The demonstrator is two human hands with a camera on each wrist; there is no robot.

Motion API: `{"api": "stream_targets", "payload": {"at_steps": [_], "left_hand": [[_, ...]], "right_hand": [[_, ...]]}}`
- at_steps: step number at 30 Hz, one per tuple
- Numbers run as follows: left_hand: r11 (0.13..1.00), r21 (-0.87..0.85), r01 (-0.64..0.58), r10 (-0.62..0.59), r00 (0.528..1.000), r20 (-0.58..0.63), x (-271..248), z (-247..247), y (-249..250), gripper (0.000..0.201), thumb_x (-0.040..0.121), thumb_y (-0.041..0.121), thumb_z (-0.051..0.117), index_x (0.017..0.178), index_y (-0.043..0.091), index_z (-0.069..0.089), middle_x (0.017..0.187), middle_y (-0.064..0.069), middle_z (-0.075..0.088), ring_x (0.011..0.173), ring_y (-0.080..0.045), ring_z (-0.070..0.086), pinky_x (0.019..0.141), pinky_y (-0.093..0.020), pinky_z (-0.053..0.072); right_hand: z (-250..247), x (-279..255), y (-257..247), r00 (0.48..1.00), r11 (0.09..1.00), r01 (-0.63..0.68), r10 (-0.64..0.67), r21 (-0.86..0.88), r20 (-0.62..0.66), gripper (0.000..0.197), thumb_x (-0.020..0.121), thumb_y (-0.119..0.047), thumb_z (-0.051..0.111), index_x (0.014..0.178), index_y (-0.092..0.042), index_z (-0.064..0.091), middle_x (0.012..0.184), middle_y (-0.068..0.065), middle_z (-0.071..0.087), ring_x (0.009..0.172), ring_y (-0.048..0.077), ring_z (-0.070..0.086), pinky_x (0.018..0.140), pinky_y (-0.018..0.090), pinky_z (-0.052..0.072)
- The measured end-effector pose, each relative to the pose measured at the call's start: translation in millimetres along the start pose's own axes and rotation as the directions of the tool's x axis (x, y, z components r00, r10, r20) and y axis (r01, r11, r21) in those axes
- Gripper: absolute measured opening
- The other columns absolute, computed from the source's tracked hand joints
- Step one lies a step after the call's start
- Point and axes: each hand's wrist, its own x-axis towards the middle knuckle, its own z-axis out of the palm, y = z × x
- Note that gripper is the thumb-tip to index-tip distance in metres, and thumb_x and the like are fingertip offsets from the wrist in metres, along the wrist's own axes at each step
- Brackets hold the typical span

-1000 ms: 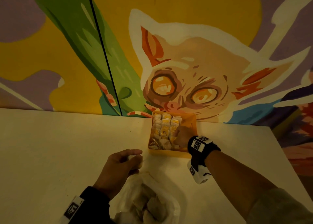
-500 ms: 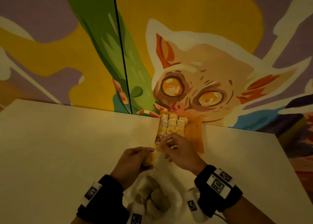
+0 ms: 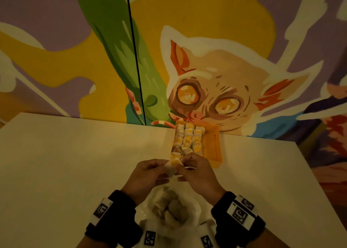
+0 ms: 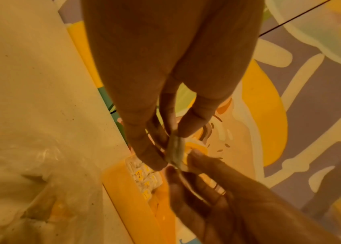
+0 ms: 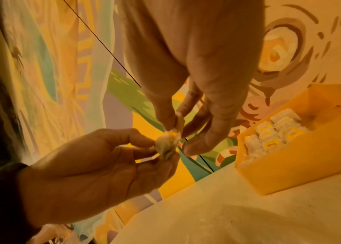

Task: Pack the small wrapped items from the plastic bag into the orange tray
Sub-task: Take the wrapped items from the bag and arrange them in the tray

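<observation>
Both hands meet above the table, just in front of the orange tray [image 3: 212, 146]. My left hand [image 3: 150, 174] pinches one end of a small wrapped item [image 3: 171, 168] and my right hand [image 3: 195, 170] pinches its other end. The same wrapped item [image 5: 166, 145] shows in the right wrist view, and as a thin edge [image 4: 175, 151] in the left wrist view. Rows of wrapped items [image 3: 187, 139] fill the tray's left part; its right strip is bare. The clear plastic bag [image 3: 169, 210] lies open under my wrists with several wrapped items inside.
The cream table [image 3: 75, 163] runs against a painted mural wall [image 3: 206, 69], with the tray at the table's far edge. The table's right edge [image 3: 308, 182] is close to the tray.
My right hand has come back from the tray to my left hand and now pinches the wrapped item that the left hand held. The camera view has shifted left.
</observation>
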Motion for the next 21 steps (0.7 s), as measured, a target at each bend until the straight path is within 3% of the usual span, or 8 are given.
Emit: {"api": "stream_targets", "payload": {"at_steps": [3, 7, 11, 13, 17, 21], "left_hand": [[0.985, 0.16, -0.067, 0.064, 0.998, 0.028, -4, -1, -3, 0.013, 0.09, 0.007, 0.063, 0.096, 0.008, 0.075, 0.094, -0.014, 0.074, 0.083, -0.023, 0.069, 0.072, -0.028, 0.057], [0.962, 0.241, -0.131, 0.113, 0.99, 0.084, -5, 2, -6, 0.013, 0.09, 0.005, 0.063, 0.091, 0.005, 0.076, 0.086, -0.011, 0.074, 0.074, -0.021, 0.069, 0.07, -0.028, 0.057], [0.961, 0.252, -0.112, 0.101, 0.993, 0.054, -2, 7, -9, 0.012, 0.091, 0.005, 0.063, 0.094, 0.007, 0.075, 0.088, -0.012, 0.075, 0.074, -0.025, 0.071, 0.077, -0.038, 0.059], [0.958, 0.271, -0.091, 0.087, 0.996, 0.027, 0, 8, -12, 0.011, 0.09, 0.009, 0.065, 0.097, 0.012, 0.073, 0.091, -0.008, 0.075, 0.077, -0.026, 0.073, 0.079, -0.041, 0.059], [0.943, 0.327, -0.065, 0.06, 0.998, 0.027, 3, 3, -17, 0.015, 0.092, 0.011, 0.063, 0.104, 0.013, 0.071, 0.094, -0.006, 0.075, 0.081, -0.026, 0.072, 0.069, -0.028, 0.059], [0.903, 0.425, -0.058, 0.032, 0.997, 0.069, 7, -6, -24, 0.015, 0.093, 0.01, 0.061, 0.102, 0.016, 0.07, 0.092, -0.002, 0.074, 0.077, -0.02, 0.071, 0.065, -0.024, 0.057]], "right_hand": [[-5, -3, -7, 0.997, 0.998, 0.055, -0.054, -0.024, 0.061, 0.01, 0.084, -0.015, 0.073, 0.086, -0.015, 0.063, 0.089, 0.01, 0.071, 0.069, 0.022, 0.07, 0.056, 0.03, 0.057], [-11, -2, -8, 0.983, 0.989, 0.106, -0.09, -0.1, 0.16, 0.008, 0.087, -0.014, 0.071, 0.091, -0.015, 0.065, 0.08, 0.0, 0.069, 0.062, 0.012, 0.065, 0.052, 0.027, 0.053], [-22, 7, -9, 0.977, 0.974, 0.134, -0.099, -0.18, 0.191, 0.007, 0.088, -0.013, 0.069, 0.089, -0.018, 0.063, 0.081, 0.0, 0.067, 0.064, 0.014, 0.063, 0.054, 0.027, 0.054], [-31, 18, -8, 0.98, 0.963, 0.125, -0.083, -0.24, 0.179, 0.011, 0.089, -0.013, 0.068, 0.086, -0.022, 0.061, 0.083, -0.001, 0.066, 0.065, 0.016, 0.063, 0.057, 0.03, 0.055], [-58, 53, -3, 0.995, 0.921, 0.077, -0.047, -0.381, 0.086, 0.018, 0.09, -0.015, 0.066, 0.082, -0.027, 0.057, 0.085, 0.003, 0.064, 0.064, 0.023, 0.06, 0.064, 0.043, 0.056], [-80, 88, 2, 0.999, 0.783, 0.037, -0.041, -0.621, 0.008, 0.001, 0.093, -0.019, 0.06, 0.092, -0.02, 0.059, 0.094, 0.008, 0.067, 0.074, 0.021, 0.061, 0.067, 0.032, 0.051]]}}
